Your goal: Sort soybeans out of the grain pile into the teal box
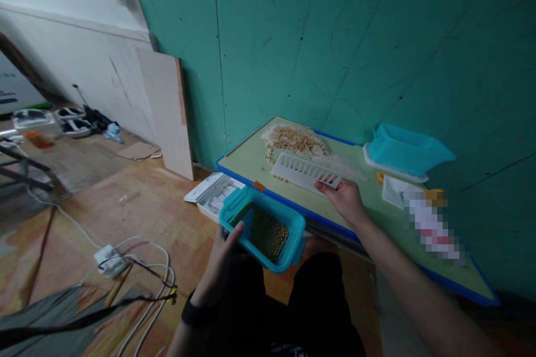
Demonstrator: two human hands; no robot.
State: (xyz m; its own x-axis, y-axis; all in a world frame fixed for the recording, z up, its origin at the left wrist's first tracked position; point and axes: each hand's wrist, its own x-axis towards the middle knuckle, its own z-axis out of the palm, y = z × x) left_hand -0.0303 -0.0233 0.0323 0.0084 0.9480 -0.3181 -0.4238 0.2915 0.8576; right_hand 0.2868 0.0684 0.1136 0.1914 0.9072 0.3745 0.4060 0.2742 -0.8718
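Note:
My left hand (pixel 226 242) grips the near left side of a teal plastic container (pixel 298 222), thumb over the rim. Small green beans (pixel 256 230) cover much of its bottom, with yellow soybeans (pixel 278 241) at the right end. The container is held over my lap, just off the table's front edge. Pinched between the fingers and thumb of my right hand (pixel 345 201) is a long white slotted plastic piece (pixel 295 175). It is tilted low over the table, in front of a spread heap of soybeans (pixel 295 140) mixed with pale grains (pixel 341 166).
The blue-edged table (pixel 368 220) stands against a green wall. At its right are another teal container (pixel 408 150), a white lid (pixel 368 157), something orange (pixel 435 196) and a blurred-out packet (pixel 435 231). A white box (pixel 205 192) and cables (pixel 167 273) lie on the floor.

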